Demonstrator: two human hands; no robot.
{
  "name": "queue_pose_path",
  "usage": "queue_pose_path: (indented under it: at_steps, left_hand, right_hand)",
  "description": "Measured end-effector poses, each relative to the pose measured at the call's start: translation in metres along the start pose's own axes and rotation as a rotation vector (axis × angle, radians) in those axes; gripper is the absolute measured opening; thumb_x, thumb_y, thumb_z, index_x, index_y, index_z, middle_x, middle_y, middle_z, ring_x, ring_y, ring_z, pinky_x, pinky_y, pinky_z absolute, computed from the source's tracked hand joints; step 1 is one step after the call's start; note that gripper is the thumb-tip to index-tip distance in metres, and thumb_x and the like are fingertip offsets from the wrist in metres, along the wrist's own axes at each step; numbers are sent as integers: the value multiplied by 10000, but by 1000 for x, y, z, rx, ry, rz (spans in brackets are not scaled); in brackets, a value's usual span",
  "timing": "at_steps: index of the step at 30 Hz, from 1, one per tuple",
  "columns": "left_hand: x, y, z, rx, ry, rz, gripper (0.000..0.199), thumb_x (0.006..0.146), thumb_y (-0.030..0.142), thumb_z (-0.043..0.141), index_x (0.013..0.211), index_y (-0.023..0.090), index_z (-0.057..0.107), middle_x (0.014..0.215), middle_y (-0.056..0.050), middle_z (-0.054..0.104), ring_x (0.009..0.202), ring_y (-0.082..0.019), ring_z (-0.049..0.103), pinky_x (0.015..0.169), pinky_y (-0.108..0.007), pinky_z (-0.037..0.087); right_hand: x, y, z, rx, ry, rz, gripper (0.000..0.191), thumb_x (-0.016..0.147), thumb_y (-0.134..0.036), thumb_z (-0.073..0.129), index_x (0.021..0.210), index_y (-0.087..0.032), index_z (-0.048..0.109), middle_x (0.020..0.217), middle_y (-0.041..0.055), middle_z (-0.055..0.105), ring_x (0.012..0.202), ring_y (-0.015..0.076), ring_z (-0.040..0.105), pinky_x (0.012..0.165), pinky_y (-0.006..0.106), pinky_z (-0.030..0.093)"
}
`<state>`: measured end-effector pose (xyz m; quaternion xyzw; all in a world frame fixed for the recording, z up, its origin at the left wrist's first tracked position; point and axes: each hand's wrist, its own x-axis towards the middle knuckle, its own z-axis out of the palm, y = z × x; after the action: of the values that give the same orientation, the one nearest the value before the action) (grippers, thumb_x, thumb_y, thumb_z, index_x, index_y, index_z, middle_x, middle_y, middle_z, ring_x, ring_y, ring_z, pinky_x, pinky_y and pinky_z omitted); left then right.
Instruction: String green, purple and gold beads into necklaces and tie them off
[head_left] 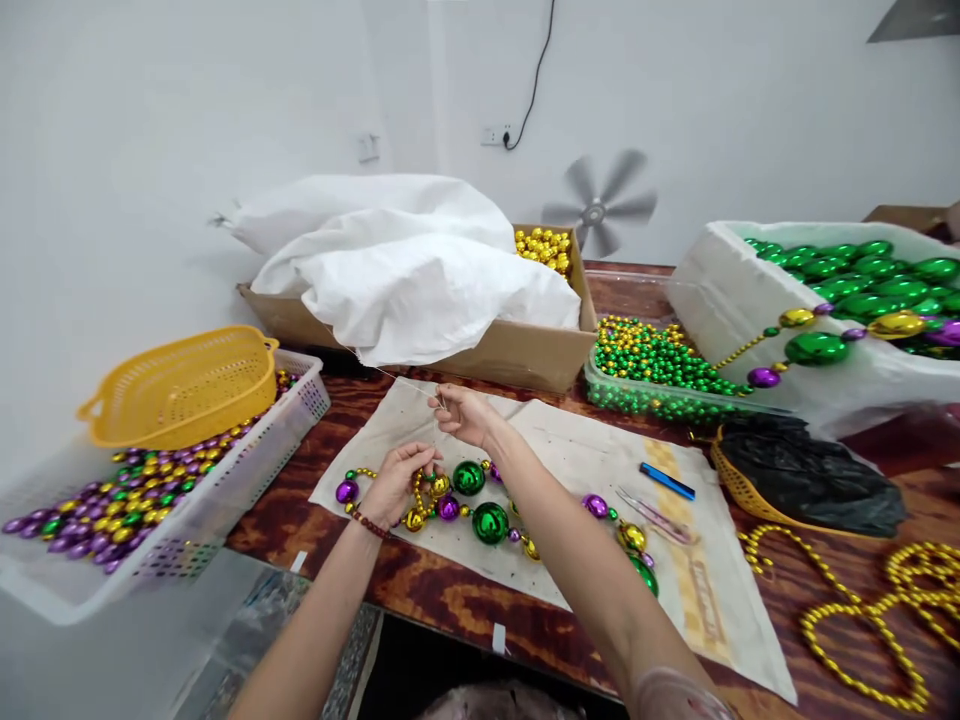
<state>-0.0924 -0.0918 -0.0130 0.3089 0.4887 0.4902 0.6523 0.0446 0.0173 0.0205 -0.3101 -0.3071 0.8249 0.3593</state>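
Observation:
My left hand point(403, 482), with a beaded bracelet at its wrist, is closed over the left part of a bead garland point(490, 522) lying on a white cloth point(555, 440). Its fingers are pinched together near a thin thread. My right hand point(463, 414) is a little higher and to the right, its fingers pinched on the pale thread point(412, 386), which runs up and left toward the white sack. Green, purple and gold balls of the garland lie beneath and between my forearms.
A blue-handled tool point(667, 481) and tweezers point(652, 513) lie on the cloth's right side. White basket point(262, 455) of beads at left, cardboard box point(525, 356) behind, bead tub point(652, 395) and foam box point(697, 270) at right. Gold bead strings point(862, 610) lie front right.

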Motion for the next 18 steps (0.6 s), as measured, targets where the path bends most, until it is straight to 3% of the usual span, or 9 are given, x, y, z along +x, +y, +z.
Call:
queue_pose_path:
  at_steps: [4,6,11,16,18]
  left_hand:
    - [6,-5,-4,-116,62,-44,322,558,287,883,714,123,654,540,31,536,609,-125,623,439,-157,384]
    - [11,-6,-4,-116,114,-72,286,572,237,868,705,117,645,531,32,527,589,-126,621,408,-148,364]
    - [28,-9,-1,-72,177,-119,163,661,156,797,698,102,648,503,27,520,528,-123,614,355,-131,343]
    - [40,-13,2,28,241,-158,28,766,74,687,772,101,681,557,7,569,539,-136,650,386,-152,455]
    - [44,-13,4,44,276,-176,71,802,57,641,781,109,684,573,3,584,543,-141,661,400,-170,495]
  right_hand:
    - [9,-13,-35,5,165,-82,182,953,-185,500,786,-190,427,579,-88,391,382,41,202,346,143,140]
    - [13,-18,-61,-22,258,-98,219,983,-224,511,780,-173,448,576,-94,362,389,33,199,346,145,153]
    - [16,-23,-112,-170,458,-163,241,1004,-346,548,914,-124,574,679,-57,490,458,34,384,405,149,334]
    - [7,-39,-127,-482,587,-211,210,987,-325,570,963,-121,611,781,-9,604,588,83,553,549,214,490]
    - [-6,-50,-135,-675,632,-183,138,959,-253,589,924,-128,633,777,3,636,635,106,592,610,239,510]
